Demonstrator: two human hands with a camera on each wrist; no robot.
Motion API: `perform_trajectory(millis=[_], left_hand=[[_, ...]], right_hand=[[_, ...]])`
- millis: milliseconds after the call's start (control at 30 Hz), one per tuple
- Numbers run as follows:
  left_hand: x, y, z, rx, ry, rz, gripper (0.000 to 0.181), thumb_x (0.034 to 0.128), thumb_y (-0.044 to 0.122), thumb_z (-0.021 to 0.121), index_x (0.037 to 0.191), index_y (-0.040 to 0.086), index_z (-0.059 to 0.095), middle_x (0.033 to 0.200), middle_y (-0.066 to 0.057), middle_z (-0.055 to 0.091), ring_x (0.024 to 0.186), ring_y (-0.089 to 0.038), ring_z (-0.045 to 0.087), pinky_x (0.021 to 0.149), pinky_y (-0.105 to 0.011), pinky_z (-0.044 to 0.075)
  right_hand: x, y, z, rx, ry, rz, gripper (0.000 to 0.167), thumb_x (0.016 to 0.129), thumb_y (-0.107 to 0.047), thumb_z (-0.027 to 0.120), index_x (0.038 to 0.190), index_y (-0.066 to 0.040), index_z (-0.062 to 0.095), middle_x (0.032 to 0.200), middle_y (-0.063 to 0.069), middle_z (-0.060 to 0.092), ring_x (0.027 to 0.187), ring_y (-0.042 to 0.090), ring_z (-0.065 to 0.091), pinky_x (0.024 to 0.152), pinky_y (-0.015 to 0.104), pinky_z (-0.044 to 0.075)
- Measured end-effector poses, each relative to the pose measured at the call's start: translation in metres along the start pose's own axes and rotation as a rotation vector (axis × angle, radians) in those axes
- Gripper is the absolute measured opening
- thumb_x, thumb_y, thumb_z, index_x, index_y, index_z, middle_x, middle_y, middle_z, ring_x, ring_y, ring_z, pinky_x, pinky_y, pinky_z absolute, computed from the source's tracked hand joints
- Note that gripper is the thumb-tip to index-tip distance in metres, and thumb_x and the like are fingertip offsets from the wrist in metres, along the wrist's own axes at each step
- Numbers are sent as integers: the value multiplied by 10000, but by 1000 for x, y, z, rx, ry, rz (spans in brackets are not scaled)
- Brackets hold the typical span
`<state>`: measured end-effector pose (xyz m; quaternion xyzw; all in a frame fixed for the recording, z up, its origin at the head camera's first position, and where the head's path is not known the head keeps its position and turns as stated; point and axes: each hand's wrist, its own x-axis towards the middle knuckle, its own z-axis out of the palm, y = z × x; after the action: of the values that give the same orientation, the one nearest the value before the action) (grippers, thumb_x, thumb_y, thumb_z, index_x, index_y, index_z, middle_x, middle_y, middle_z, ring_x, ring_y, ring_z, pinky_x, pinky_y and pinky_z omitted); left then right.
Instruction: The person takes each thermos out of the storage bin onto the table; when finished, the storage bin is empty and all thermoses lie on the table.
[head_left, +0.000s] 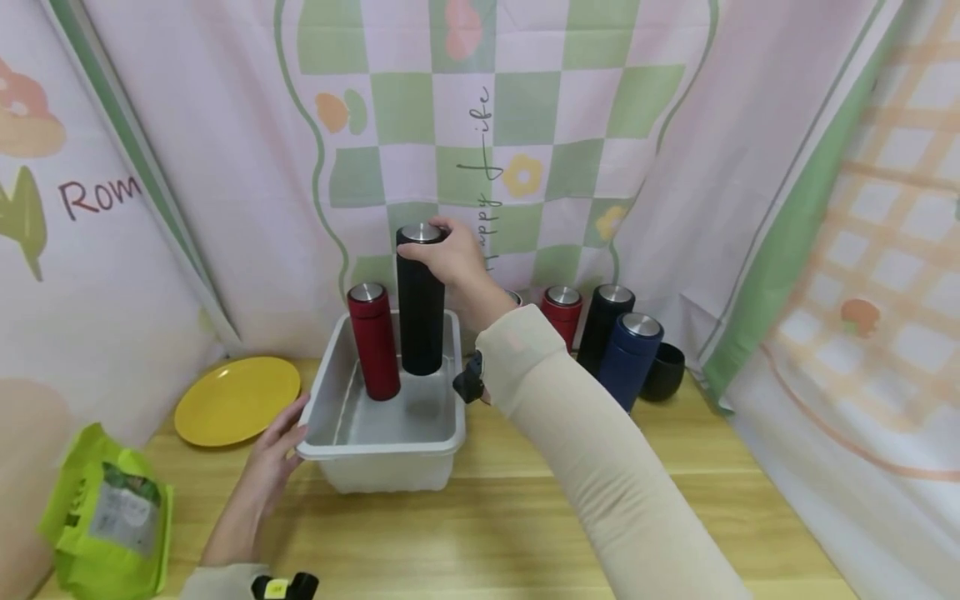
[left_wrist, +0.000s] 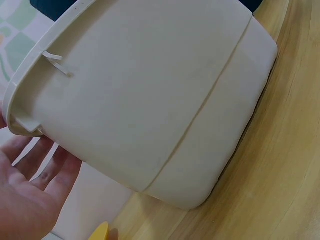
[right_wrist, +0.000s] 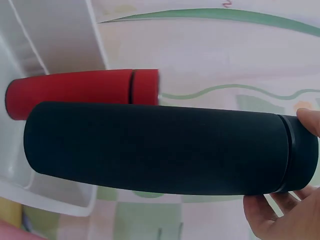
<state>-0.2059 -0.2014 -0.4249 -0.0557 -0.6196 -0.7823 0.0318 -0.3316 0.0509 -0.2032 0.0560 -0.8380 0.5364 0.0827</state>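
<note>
My right hand [head_left: 453,254] grips a tall black thermos flask [head_left: 422,308] round its silver-topped lid. The flask is upright inside a grey-white plastic bin [head_left: 382,452]; in the right wrist view its base [right_wrist: 45,140] appears raised within the bin. Beside it in the bin stands a red thermos flask [head_left: 375,346], also silver-topped. At the bin's front left corner my left hand [head_left: 272,454] holds the rim. The left wrist view has that hand's fingers [left_wrist: 60,175] under the rim, the thumb mostly cut off at the frame's edge.
Right of the bin stand another red flask [head_left: 561,315], a black flask [head_left: 597,329], a blue flask [head_left: 630,362] and a black cup [head_left: 663,372]; my forearm partly hides this group. A yellow plate [head_left: 236,400] and a green packet [head_left: 112,517] lie left. A patterned curtain [head_left: 525,108] hangs behind.
</note>
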Motion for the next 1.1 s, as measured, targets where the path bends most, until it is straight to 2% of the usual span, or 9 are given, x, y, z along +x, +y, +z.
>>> perform_trajectory(millis=[100, 400, 700, 900, 1100], left_hand=[[0, -1, -1, -7, 0, 6, 434, 1021, 103, 487, 1431, 243, 511, 1224, 217, 526, 1095, -20, 482, 875, -223, 454], [1, -2, -1, -24, -12, 22, 441, 1019, 101, 488, 1451, 195, 487, 1231, 217, 528, 1106, -19, 477, 891, -220, 445], [0, -1, -2, -11, -17, -1, 449, 1028, 114, 479, 1468, 204, 463, 1246, 234, 506, 1119, -21, 460, 891, -206, 441], [0, 2, -4, -4, -19, 3, 448, 1028, 107, 477, 1462, 219, 471, 1247, 237, 508, 1117, -21, 462, 893, -205, 443], [0, 2, -4, 3, -8, -21, 452, 1026, 117, 484, 1464, 227, 465, 1243, 245, 502, 1122, -20, 459, 890, -203, 444]], right_hand=[[-2, -7, -7, -13, 2, -16, 666, 805, -324, 799, 1388, -152, 528, 1357, 67, 507, 1160, 211, 499, 926, 332, 445], [-9, -17, -28, 124, 6, -57, 641, 804, -249, 805, 1376, -125, 546, 1325, 49, 533, 1089, 188, 542, 908, 298, 452], [-21, -21, -56, 140, 20, -66, 642, 804, -250, 808, 1379, -150, 540, 1357, 14, 522, 1121, 181, 526, 941, 322, 433], [-29, -14, -77, 161, 28, -55, 660, 819, -237, 795, 1410, -152, 516, 1396, 25, 496, 1199, 179, 479, 1010, 334, 380], [-38, 0, -98, 153, 32, -38, 667, 832, -239, 784, 1428, -156, 496, 1431, 46, 457, 1216, 208, 454, 1026, 373, 375]])
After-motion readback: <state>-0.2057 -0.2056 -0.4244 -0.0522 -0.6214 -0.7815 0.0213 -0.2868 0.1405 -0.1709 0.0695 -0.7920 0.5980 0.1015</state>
